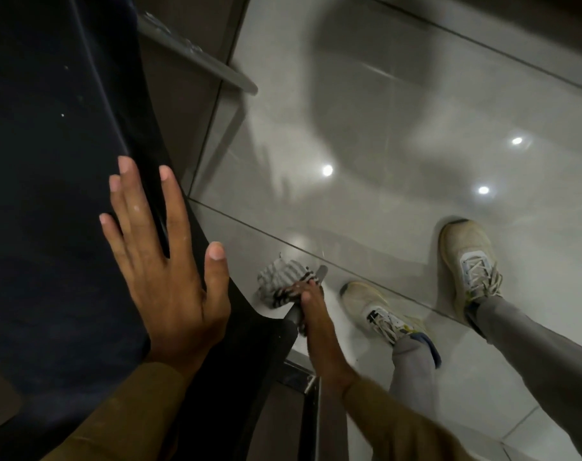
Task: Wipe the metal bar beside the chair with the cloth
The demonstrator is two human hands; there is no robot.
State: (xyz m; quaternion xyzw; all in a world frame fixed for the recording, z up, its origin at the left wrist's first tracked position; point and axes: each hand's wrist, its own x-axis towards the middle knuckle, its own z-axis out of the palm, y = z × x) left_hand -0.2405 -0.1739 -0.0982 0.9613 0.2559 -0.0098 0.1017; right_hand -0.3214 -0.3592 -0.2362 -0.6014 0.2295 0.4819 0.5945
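My left hand (pixel 163 264) lies flat with fingers spread on the dark navy chair (pixel 50 168) at the left. Low beside the chair, my right hand (pixel 311 302) grips a grey-and-white striped cloth (pixel 279 282) and presses it around a thin dark metal bar (pixel 294 314). The bar's tip (pixel 322 271) pokes out just beyond the fingers. Most of the bar is hidden by the cloth, my hand and the chair's black edge.
A glossy pale tiled floor (pixel 399 128) fills the right side. My two feet in cream sneakers (pixel 372 311) (pixel 469 261) stand right of the bar. A grey metal rail (pixel 196 51) runs diagonally at the top, behind the chair. A metal frame corner (pixel 307 384) sits below my right wrist.
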